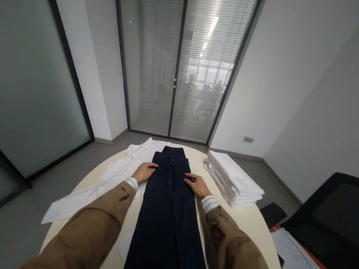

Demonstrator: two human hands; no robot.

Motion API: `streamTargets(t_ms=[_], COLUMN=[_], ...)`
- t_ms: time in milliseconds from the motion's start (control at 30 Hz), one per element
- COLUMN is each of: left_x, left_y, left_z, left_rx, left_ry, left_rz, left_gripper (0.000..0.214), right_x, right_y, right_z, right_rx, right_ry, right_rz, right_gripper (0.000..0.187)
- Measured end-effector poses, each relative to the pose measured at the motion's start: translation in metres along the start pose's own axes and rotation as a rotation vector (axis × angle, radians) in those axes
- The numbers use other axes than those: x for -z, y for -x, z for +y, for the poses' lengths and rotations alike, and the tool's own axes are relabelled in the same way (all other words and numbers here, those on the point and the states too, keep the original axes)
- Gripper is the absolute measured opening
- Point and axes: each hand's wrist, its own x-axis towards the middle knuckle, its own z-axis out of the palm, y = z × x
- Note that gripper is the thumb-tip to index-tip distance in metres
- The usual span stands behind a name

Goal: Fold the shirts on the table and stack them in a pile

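Note:
A long navy buttoned shirt (157, 220) lies in a narrow strip along the table, its collar at the far end and its near end running out of the bottom of the view. The sides look folded inward. My left hand (144, 172) rests at the shirt's left edge below the collar, fingers stretched out onto the cloth. At the opposite edge, my right hand (198, 185) touches the fabric with thumb and fingers apart. Left of the navy shirt, partly under my left forearm, a white garment (113, 178) is spread out loosely.
A stack of folded white cloth (235, 178) sits on the round cream table (252, 234) at the right. Beyond the table's right edge are a black mesh chair (337, 219) and white papers (304, 268) on an orange surface. Glass doors with blinds (176, 63) stand behind.

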Motion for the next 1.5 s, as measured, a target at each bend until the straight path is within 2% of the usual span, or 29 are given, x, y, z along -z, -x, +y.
streamTargets(t_ms=[233,367,533,767,833,933,1067,1200,1267,1333,1433,1500], left_x=[-0.011,-0.012,-0.005,0.003,0.004,0.002,-0.003,-0.005,-0.006,-0.006,-0.009,-0.011], left_y=[0.007,0.014,0.024,0.036,0.042,0.055,0.079,0.109,0.122,0.133,0.144,0.149], left_z=[0.012,0.024,0.041,0.07,0.076,0.079,0.074,0.063,0.056,0.047,0.032,0.02], left_rx=[0.193,0.201,0.089,-0.174,-0.247,-0.278,-0.182,-0.075,0.02,0.178,0.402,0.421], left_ry=[0.165,0.267,0.34,0.407,0.421,0.467,0.643,0.841,0.888,0.882,0.802,0.697], left_rz=[-0.041,-0.059,-0.06,-0.018,-0.017,-0.002,-0.002,0.011,0.021,0.017,-0.066,-0.119], left_gripper=[0.037,0.042,0.045,0.05,0.049,0.046,0.038,0.028,0.026,0.024,0.028,0.035], right_x=[0.003,0.004,0.003,0.011,0.012,0.013,0.017,0.026,0.032,0.037,0.043,0.045], right_y=[-0.006,-0.005,-0.001,0.012,0.019,0.031,0.052,0.075,0.087,0.098,0.112,0.118], right_z=[-0.008,-0.022,-0.042,-0.064,-0.069,-0.074,-0.077,-0.075,-0.073,-0.07,-0.065,-0.061], right_rx=[-0.07,-0.13,-0.16,0.142,0.187,0.205,0.123,0.021,-0.034,-0.107,-0.251,-0.35], right_ry=[-0.072,-0.139,-0.251,-0.196,-0.218,-0.286,-0.44,-0.562,-0.612,-0.645,-0.587,-0.482], right_rz=[0.001,-0.003,-0.007,0.025,0.018,0.024,0.024,-0.032,-0.104,-0.211,-0.376,-0.471], right_gripper=[0.026,0.026,0.024,0.041,0.044,0.049,0.068,0.075,0.078,0.078,0.07,0.066])
